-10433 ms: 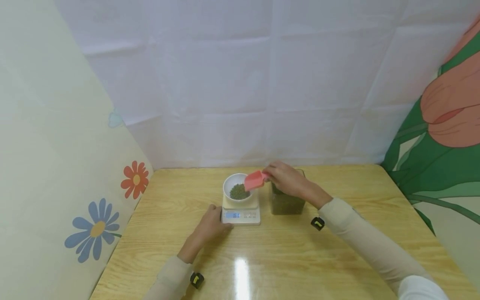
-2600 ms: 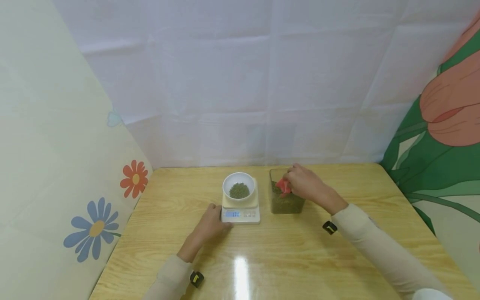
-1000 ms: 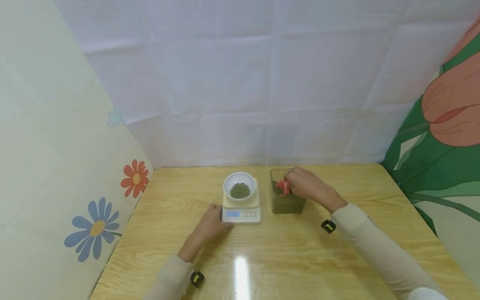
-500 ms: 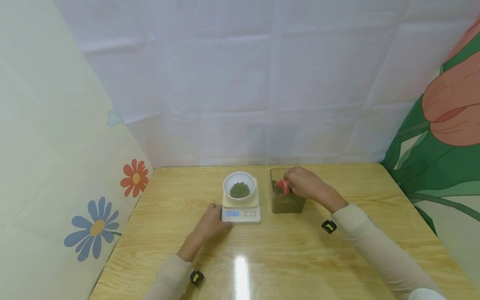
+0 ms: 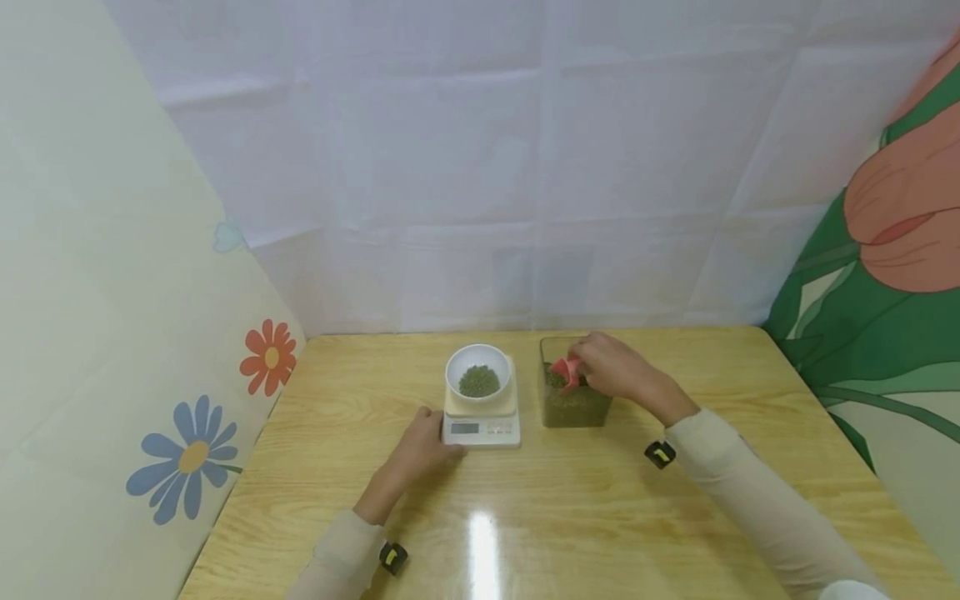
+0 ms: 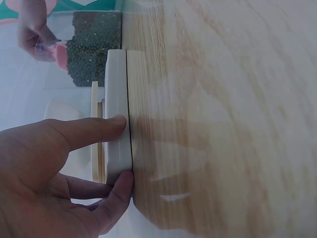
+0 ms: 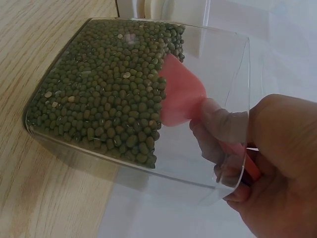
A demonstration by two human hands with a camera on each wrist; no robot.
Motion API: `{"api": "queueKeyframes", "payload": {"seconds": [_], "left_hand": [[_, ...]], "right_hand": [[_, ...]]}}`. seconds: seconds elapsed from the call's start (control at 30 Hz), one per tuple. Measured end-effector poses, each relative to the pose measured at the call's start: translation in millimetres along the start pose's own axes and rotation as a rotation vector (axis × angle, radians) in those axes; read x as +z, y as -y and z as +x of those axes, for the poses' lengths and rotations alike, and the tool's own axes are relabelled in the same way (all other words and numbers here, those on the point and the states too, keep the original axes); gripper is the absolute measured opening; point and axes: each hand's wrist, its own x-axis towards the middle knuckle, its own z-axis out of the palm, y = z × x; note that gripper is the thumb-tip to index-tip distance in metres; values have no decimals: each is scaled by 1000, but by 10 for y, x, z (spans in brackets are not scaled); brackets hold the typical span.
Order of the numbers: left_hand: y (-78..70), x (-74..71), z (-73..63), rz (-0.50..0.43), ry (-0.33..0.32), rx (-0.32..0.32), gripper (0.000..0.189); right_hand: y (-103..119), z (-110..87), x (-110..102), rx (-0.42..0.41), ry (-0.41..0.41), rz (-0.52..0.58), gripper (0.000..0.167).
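Note:
My right hand point(image 5: 611, 367) grips a pink scoop point(image 7: 181, 91) by its handle, reaching inside a clear square container point(image 5: 573, 412). The scoop's blade is partly sunk in green mung beans point(image 7: 99, 89), which fill much of the container. To the left stands a white kitchen scale point(image 5: 504, 433), its display grey with no digits visible. A white bowl point(image 5: 459, 367) on its platform holds a small heap of mung beans point(image 5: 478, 381). My left hand point(image 6: 54, 163) holds the scale's near left corner, thumb on the front side and fingers around the left side.
Everything stands near the back of a wooden table point(image 5: 555, 517), close to a white cloth backdrop point(image 5: 420, 167). Flower-printed panels point(image 5: 112, 292) flank the table. A small black device point(image 5: 660, 454) hangs at the right wrist and a similar one point(image 5: 393, 557) at the left.
Since the earliest frame, the right hand has carried the scoop from over the bowl into the container. The scale's display, lit blue half a second ago, is now grey. The left hand stays put.

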Motion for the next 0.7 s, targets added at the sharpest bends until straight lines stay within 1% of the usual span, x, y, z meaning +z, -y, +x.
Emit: {"api": "queueKeyframes", "payload": {"seconds": [0.33,0.7], "left_hand": [[4,-8,1,-11,1,0,60],[2,-14,-8,-13,3,-6,59]], "right_hand": [[-37,-23,7,-14,-38,20,18],[-57,-55,-1,3,-69,96,15]]}}
